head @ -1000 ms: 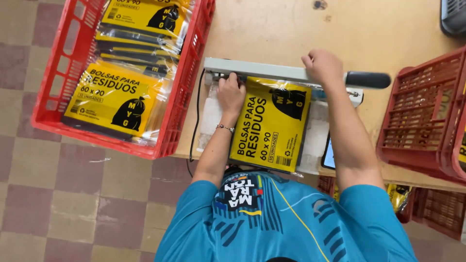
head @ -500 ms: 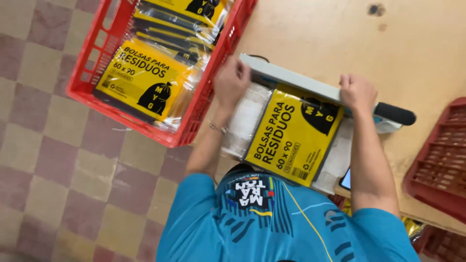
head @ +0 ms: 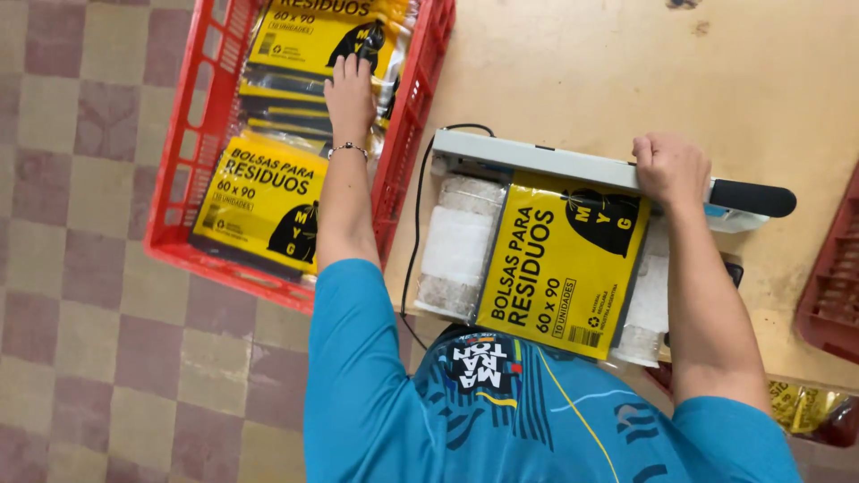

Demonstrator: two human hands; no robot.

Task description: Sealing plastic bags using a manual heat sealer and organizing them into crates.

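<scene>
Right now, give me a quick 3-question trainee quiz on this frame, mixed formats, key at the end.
1. True or false: the left hand rests on a yellow packet inside the red crate.
2. Multiple choice: the right hand presses on A) the crate rim, B) the grey sealer bar, C) the black cable.
3. Fill in: the yellow packet on the sealer lies with its top edge under the ____.

Key: 1 true; 2 B; 3 bar.
</scene>
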